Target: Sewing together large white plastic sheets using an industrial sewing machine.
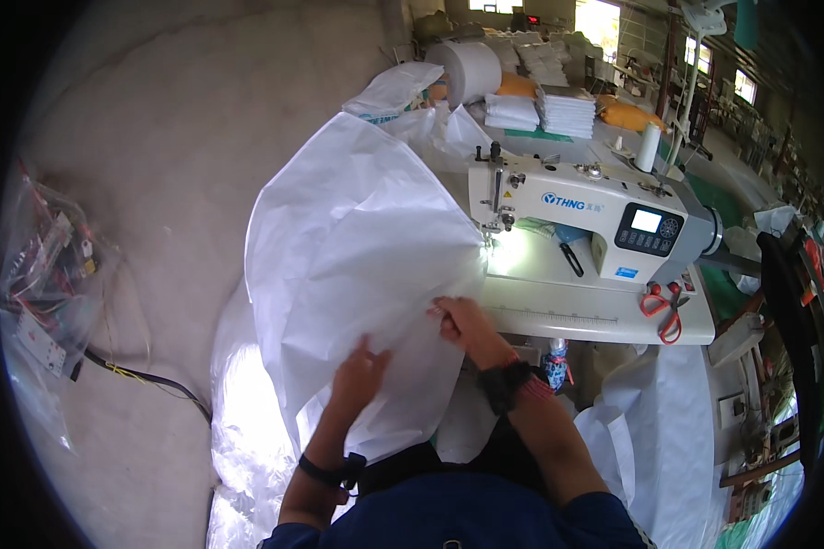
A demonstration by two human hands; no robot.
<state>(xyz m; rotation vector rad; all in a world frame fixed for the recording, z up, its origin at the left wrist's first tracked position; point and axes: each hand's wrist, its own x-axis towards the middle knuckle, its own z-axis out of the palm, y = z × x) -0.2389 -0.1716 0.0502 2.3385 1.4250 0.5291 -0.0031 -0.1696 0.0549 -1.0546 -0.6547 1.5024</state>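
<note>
A large white plastic sheet [357, 220], perhaps a woven bag, spreads in front of me, its right corner under the needle area of a white sewing machine [568, 197]. My right hand [462, 322] is at the sheet's near right edge, fingers curled in a pinch on the material. Lower and further left, my left hand [361, 373] rests against the sheet with fingers stretched out and slightly blurred. A bright lamp lights the machine bed [558, 306] beside the needle.
Red-handled scissors [666, 316] and a black thread snipper [571, 260] lie on the machine bed. Behind stand a thread cone [647, 148], folded white stacks [568, 114] and a white roll [471, 71]. A clear bag of odds and ends [50, 265] hangs at the far left.
</note>
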